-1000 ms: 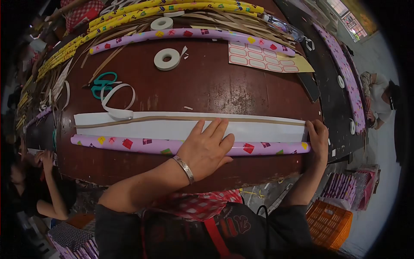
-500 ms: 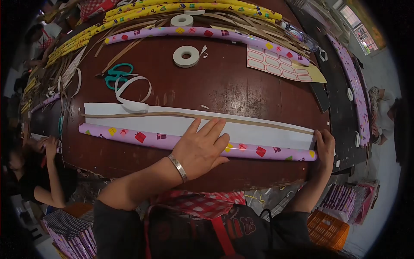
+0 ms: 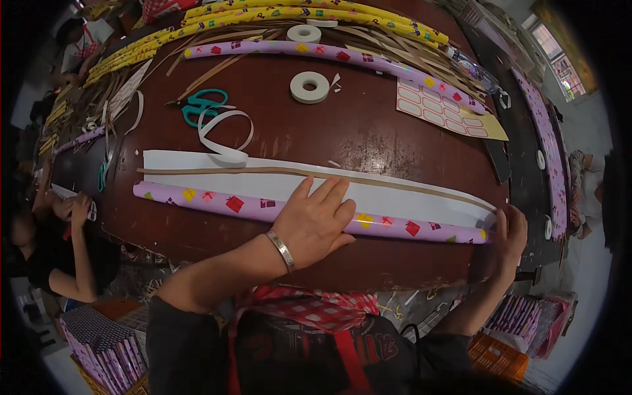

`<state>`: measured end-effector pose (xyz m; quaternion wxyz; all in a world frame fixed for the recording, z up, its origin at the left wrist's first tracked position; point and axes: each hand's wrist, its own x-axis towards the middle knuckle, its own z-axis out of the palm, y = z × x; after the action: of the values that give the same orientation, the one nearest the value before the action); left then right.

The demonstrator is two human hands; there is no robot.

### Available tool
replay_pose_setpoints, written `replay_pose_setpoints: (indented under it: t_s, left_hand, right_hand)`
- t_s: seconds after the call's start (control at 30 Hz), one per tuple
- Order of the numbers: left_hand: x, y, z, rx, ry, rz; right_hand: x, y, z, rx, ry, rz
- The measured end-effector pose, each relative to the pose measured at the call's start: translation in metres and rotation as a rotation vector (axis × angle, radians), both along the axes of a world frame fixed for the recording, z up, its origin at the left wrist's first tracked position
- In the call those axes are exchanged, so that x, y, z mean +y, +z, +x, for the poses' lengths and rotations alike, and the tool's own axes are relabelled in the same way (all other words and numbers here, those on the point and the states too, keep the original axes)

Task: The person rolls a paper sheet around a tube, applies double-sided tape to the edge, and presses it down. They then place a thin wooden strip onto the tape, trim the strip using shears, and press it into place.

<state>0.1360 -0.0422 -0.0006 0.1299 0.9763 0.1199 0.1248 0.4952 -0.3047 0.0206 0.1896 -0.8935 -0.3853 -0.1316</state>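
Observation:
A lilac wrapping paper roll (image 3: 247, 206) with gift prints lies across the table in front of me, its white inner side (image 3: 408, 197) partly unrolled on the far side. Along that white side runs a narrow brown strip (image 3: 289, 171). My left hand (image 3: 313, 220) rests flat over the middle of the roll, fingers stretched onto the white paper and strip. At the right end, my right hand (image 3: 511, 237) has its fingers closed at the paper's corner, where the strip ends. Its thumb side is partly hidden.
Beyond lie teal scissors (image 3: 203, 105), a curled white tape strip (image 3: 227, 155), tape rolls (image 3: 309, 87), a label sheet (image 3: 444, 108), another lilac roll (image 3: 329, 54) and yellow rolls (image 3: 283, 16). A co-worker's arm (image 3: 82, 257) is at left. Crates (image 3: 497, 355) of rolls stand below.
The view has shifted, so table items appear farther right. The right corner of the paper and the strip's end now curve up and bend at my right hand. My left hand stays on the roll.

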Motion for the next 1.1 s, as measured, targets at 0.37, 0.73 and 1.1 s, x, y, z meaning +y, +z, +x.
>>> replay_pose_setpoints:
  t_s: [0.37, 0.73, 1.1]
  left_hand:
    - [0.001, -0.002, 0.003, -0.038, 0.012, 0.010]
    - [0.015, -0.006, 0.001, -0.122, -0.046, -0.154]
    - [0.084, 0.022, -0.052, -0.241, 0.055, -0.032]
  right_hand:
    - [0.045, 0.040, -0.049, -0.113, 0.143, 0.132]
    - [0.163, -0.010, -0.194, 0.162, 0.979, -0.102]
    - [0.164, -0.012, -0.201, 0.008, 0.958, -0.188]
